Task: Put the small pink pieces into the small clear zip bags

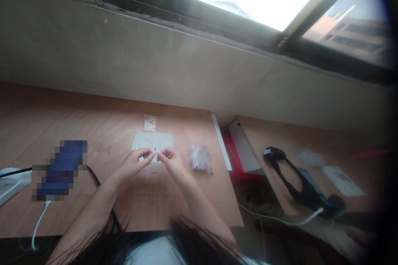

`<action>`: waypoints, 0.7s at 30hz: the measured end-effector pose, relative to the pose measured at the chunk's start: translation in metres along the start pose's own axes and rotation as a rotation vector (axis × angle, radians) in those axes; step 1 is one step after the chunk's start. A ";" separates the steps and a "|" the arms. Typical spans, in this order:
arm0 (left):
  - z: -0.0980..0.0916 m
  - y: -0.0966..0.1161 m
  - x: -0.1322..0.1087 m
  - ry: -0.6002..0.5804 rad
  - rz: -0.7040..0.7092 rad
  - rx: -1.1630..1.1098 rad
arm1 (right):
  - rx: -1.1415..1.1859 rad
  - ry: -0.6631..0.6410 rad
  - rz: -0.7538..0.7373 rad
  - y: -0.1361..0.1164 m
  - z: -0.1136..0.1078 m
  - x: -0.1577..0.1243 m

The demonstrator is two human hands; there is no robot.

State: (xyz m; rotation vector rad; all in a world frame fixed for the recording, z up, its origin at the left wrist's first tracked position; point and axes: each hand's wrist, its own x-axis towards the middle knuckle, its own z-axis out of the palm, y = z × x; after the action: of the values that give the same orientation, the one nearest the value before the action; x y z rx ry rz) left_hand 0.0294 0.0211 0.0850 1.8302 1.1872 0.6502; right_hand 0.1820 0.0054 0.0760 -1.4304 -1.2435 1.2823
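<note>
Both hands meet over a white sheet (161,140) on the wooden table, fingertips close together. My left hand (143,158) is closed in a pinch, thumb against forefinger. Opposite it, my right hand (169,158) pinches in the same way. Whatever lies between the fingertips is too small to make out. A tiny dark reddish bead-like piece (155,149) shows on the sheet just beyond the fingers. Behind the sheet lies a small clear plastic bag (149,124). To the right of my right hand rests a stack of clear plastic bags (200,158) with red edges.
A pixelated phone-like object (60,169) with a white cable lies at left, near a white power strip (14,182) and a black cord. Right of the table's edge stand a red bag (233,153) and a second table (311,136) bearing a black headset-like device (295,186).
</note>
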 end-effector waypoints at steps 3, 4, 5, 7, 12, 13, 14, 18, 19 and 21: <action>0.002 -0.002 0.002 -0.012 -0.005 -0.032 | 0.078 -0.068 0.011 0.004 0.002 0.003; 0.003 -0.004 0.002 -0.032 -0.006 -0.047 | 0.095 -0.074 0.024 0.006 0.002 0.004; 0.004 -0.006 0.002 -0.047 -0.007 -0.066 | 0.102 -0.064 0.042 0.007 0.002 0.005; 0.006 -0.011 0.001 -0.054 -0.019 -0.110 | 0.103 -0.023 0.084 0.010 0.000 0.008; 0.008 -0.020 -0.002 0.002 -0.109 -0.211 | 0.186 -0.031 0.152 0.016 -0.001 0.012; 0.007 -0.021 -0.002 0.017 -0.115 -0.226 | 0.213 -0.056 0.163 0.018 0.000 0.011; 0.006 -0.021 -0.001 0.035 -0.115 -0.236 | 0.243 -0.090 0.177 0.021 0.001 0.010; 0.003 -0.024 0.005 0.117 -0.115 -0.231 | 0.309 -0.215 0.221 0.034 0.007 0.000; 0.003 -0.027 0.006 0.132 -0.124 -0.230 | 0.284 -0.193 0.215 0.036 0.006 -0.002; 0.005 -0.038 0.005 0.152 -0.146 -0.221 | 0.178 -0.052 0.164 0.037 -0.004 -0.005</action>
State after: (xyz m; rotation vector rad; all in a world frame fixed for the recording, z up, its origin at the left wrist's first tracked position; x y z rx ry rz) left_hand 0.0173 0.0319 0.0498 1.5170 1.2810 0.8136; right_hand 0.1916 -0.0051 0.0415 -1.4005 -1.0328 1.5102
